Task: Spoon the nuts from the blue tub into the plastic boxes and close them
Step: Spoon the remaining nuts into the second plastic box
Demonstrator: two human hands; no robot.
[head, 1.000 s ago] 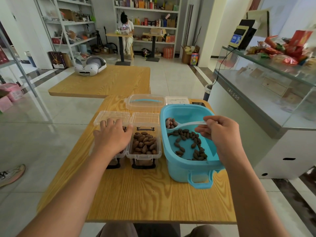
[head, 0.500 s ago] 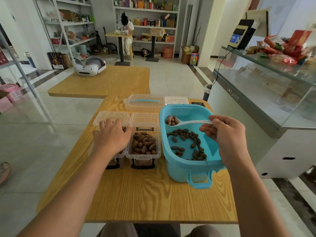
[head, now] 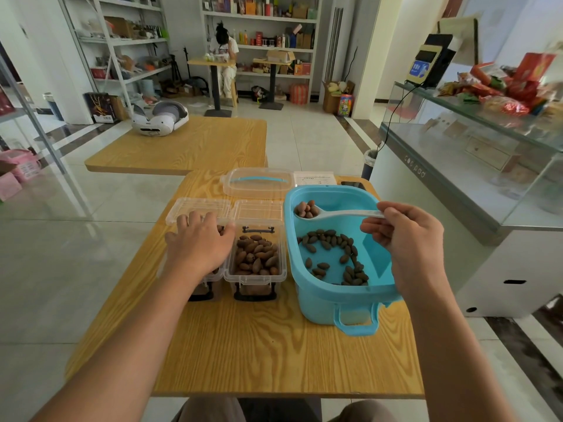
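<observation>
The blue tub [head: 323,296] stands on the right of the wooden table [head: 259,354] with several brown nuts [head: 335,254] on its bottom. My right hand [head: 408,242] pinches the handle of a white spoon [head: 338,214], whose bowl holds several nuts over the tub's far left corner. Two clear plastic boxes sit left of the tub, lids hinged back. The right box [head: 256,260] is nearly full of nuts. My left hand [head: 199,245] rests on top of the left box [head: 210,281] and hides most of it.
The tub's clear lid [head: 259,181] with a blue handle lies behind the boxes, next to a white paper [head: 315,179]. A second wooden table [head: 189,144] with a white headset [head: 158,118] stands further back. A glass counter [head: 469,166] runs along the right.
My right hand has lifted the spoon, loaded with nuts, out of the pile and up over the tub's far left corner. The left hand has stayed on the left box.
</observation>
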